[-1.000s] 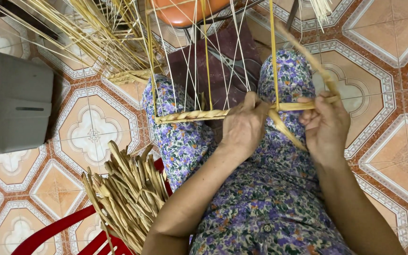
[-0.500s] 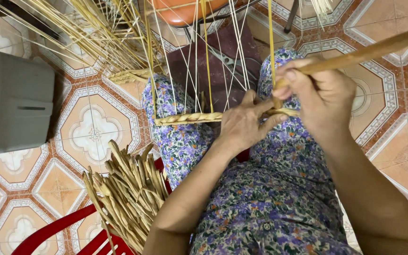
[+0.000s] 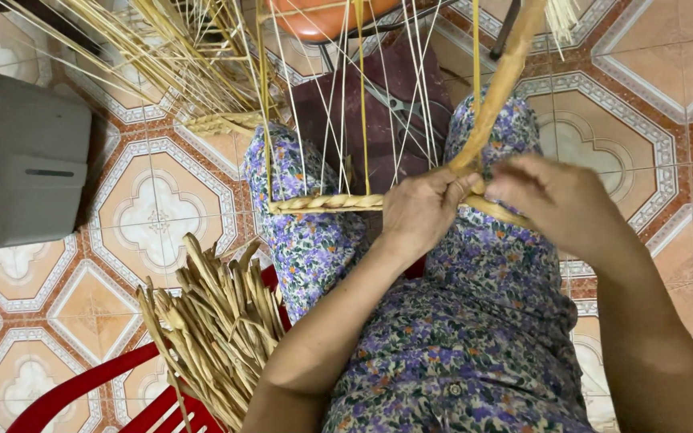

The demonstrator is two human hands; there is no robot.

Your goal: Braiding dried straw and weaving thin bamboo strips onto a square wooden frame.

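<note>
Left hand point(image 3: 420, 210) pinches closed on the woven braid point(image 3: 326, 202) at its right end, over the lap between the knees. Right hand point(image 3: 559, 204) grips a dried reed strand point(image 3: 500, 84) running up from the braid. Bundle of reeds point(image 3: 214, 321) lies on red chair point(image 3: 82, 389), lower left.

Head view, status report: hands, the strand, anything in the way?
Left hand pinches the woven braid end. Right hand grips the thick strand, angled up. Thin upright strands crowd the braid; nothing blocks the hands.
</note>
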